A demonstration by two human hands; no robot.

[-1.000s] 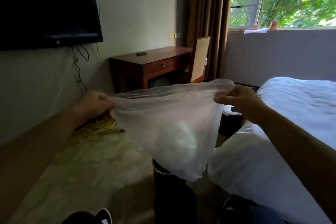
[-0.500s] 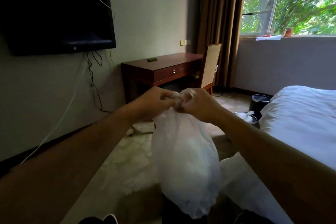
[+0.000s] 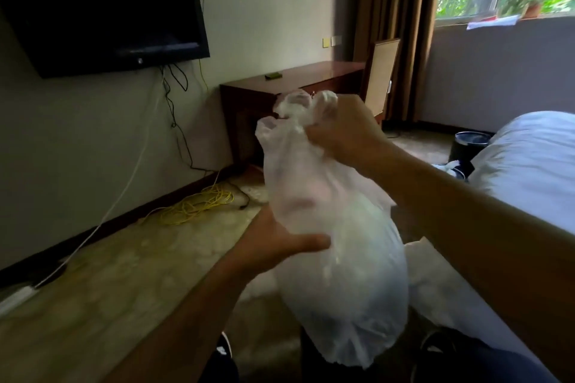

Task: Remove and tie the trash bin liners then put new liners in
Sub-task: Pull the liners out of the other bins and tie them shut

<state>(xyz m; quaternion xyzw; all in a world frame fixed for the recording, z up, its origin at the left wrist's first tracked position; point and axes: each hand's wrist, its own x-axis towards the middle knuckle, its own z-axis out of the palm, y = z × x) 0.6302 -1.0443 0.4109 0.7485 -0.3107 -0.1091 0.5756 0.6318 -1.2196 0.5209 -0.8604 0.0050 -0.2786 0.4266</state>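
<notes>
Gripping high, the R hand [image 3: 339, 130] bunches the gathered neck of the white liner bag [image 3: 339, 283]. Fingers are curled tight round the crumpled plastic, so that grip is clamped on the neck, with loose bag ends poking up above the fist. The R forearm comes in from lower right, crossing in front of the bed [image 3: 529, 171].

The L hand [image 3: 273, 242] sits lower, on the bag's left side approx. mid-height. Its thumb lies across the front and the fingers go round behind the plastic, so its grip is wrapped on the bag's waist. The L forearm rises from bottom centre.

The bag hangs mid-air in front of the person, full and rounded, bottom down near the carpet [image 3: 124, 274]. A black bin [image 3: 466, 149] stands far back beside the bed. Bench [image 3: 298, 81] and chair [image 3: 382, 71] are at the far wall, TV [image 3: 102, 9] up left, yellow cable [image 3: 199, 205] on the floor.
</notes>
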